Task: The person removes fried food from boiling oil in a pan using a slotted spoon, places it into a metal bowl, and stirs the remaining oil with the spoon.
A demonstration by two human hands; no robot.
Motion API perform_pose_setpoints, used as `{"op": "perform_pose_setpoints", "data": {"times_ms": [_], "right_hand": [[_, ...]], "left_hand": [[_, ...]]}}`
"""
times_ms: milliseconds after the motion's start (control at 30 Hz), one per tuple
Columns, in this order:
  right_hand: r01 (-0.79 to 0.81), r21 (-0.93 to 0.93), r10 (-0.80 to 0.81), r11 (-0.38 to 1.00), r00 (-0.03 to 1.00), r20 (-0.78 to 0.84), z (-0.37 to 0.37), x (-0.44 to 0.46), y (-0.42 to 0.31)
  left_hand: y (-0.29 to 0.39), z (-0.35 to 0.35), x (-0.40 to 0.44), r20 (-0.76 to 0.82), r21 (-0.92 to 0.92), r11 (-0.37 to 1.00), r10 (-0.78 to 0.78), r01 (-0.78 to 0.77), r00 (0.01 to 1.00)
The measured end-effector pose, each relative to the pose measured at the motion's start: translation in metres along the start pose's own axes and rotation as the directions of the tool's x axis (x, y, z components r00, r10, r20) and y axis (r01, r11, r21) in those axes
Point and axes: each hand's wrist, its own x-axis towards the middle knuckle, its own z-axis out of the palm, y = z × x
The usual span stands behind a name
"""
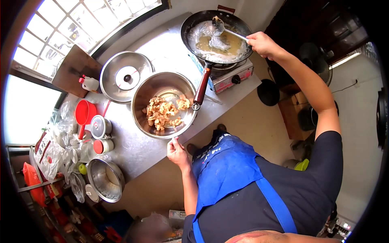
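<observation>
My right hand (264, 44) is closed around the handle of a metal ladle (235, 34). The ladle's head rests inside a black frying pan (189, 25), with a few brown pieces by it; I cannot tell whether it has holes. Foamy, yellowish oil (227, 42) covers the pan's bottom. At the near rim of a large steel bowl (139, 95), my left hand (177, 153) has its fingers pinched on the edge. Golden-brown fried pieces (160, 111) lie in that bowl. The pan's wooden handle (202, 85) reaches over the bowl's right side.
The pan sits on a gas stove (235, 77) at the counter's right end. Left of the bowl are a steel lid (107, 77), a red scoop (85, 113), lidded jars (103, 146), plastic bags (48, 156) and another steel bowl (106, 180). A board (75, 71) leans by the window.
</observation>
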Motion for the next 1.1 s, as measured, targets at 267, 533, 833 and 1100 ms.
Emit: {"op": "perform_pose_setpoints", "data": {"times_ms": [267, 533, 833, 1100], "right_hand": [[-0.011, -0.130, 0.000, 0.992, 0.996, -0.087, 0.024, -0.019, -0.011], [0.202, -0.339, -0.268, 0.919, 0.950, -0.160, 0.023, -0.037, -0.006], [0.236, -0.535, -0.425, 0.811, 0.866, -0.263, 0.044, -0.001, 0.026], [0.308, -0.521, -0.474, 0.796, 0.852, -0.221, 0.077, -0.011, 0.019]], "left_hand": [[0.007, -0.004, 0.005, 0.015, -0.008, 1.000, 0.003, -0.003, 1.000], [0.009, -0.015, 0.006, 0.002, 0.016, 1.000, 0.009, -0.009, 1.000], [0.009, -0.015, 0.008, 0.020, 0.024, 1.000, 0.016, -0.017, 1.000], [0.007, -0.019, 0.008, 0.040, 0.043, 0.999, 0.013, -0.015, 0.999]]}}
